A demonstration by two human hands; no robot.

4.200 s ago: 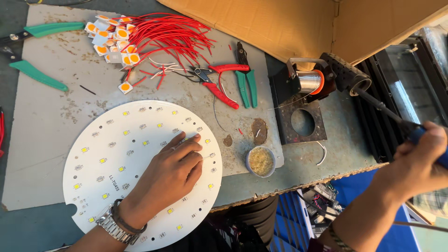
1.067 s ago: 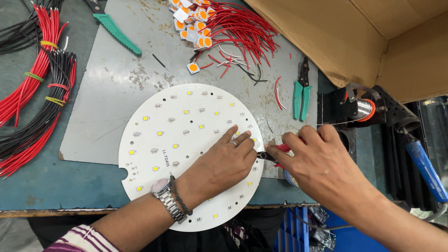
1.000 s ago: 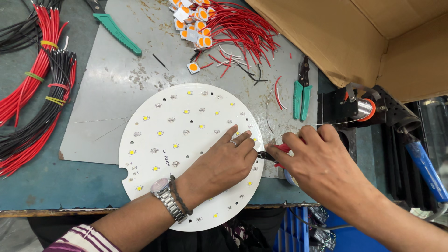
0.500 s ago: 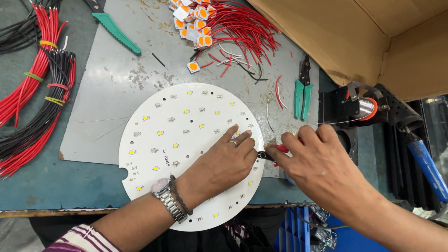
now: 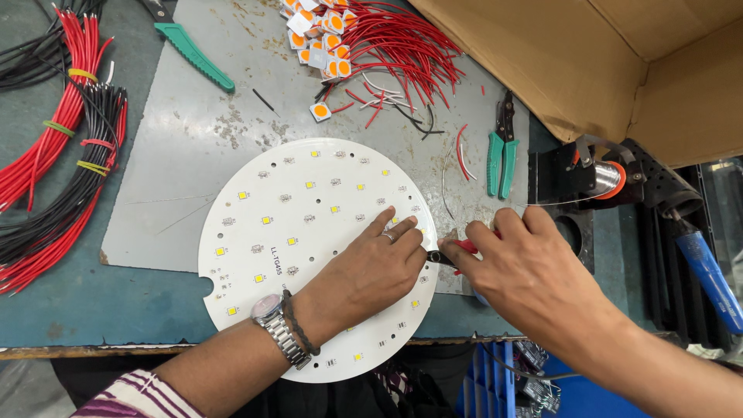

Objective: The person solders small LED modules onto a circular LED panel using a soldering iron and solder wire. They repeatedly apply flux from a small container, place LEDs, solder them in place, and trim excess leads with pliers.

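- The round white LED board (image 5: 309,248) lies flat on the grey metal sheet (image 5: 193,139) at the near edge of the bench (image 5: 62,310), its front rim hanging slightly past that edge.
- Most of its pads already carry small yellow chips; a few spots look bare, though they are too small to tell for certain.
- The left hand (image 5: 371,271) rests palm-down on the board's right side, fingers spread, pinning it rather than grasping anything.
- The right hand (image 5: 526,271) has its grip clenched around a red-handled tool (image 5: 463,248), whose dark tip meets the board's right rim just beside the left fingertips.
- Judging by this, work is under way at the rim and no wires are attached to the board yet.
- Beyond it lie loose red wire leads with orange chips (image 5: 364,39), green-handled cutters (image 5: 501,151) and bundled red and black wires (image 5: 54,155), all untouched.
- A blue-handled soldering iron (image 5: 700,259) sits in its stand at the right.
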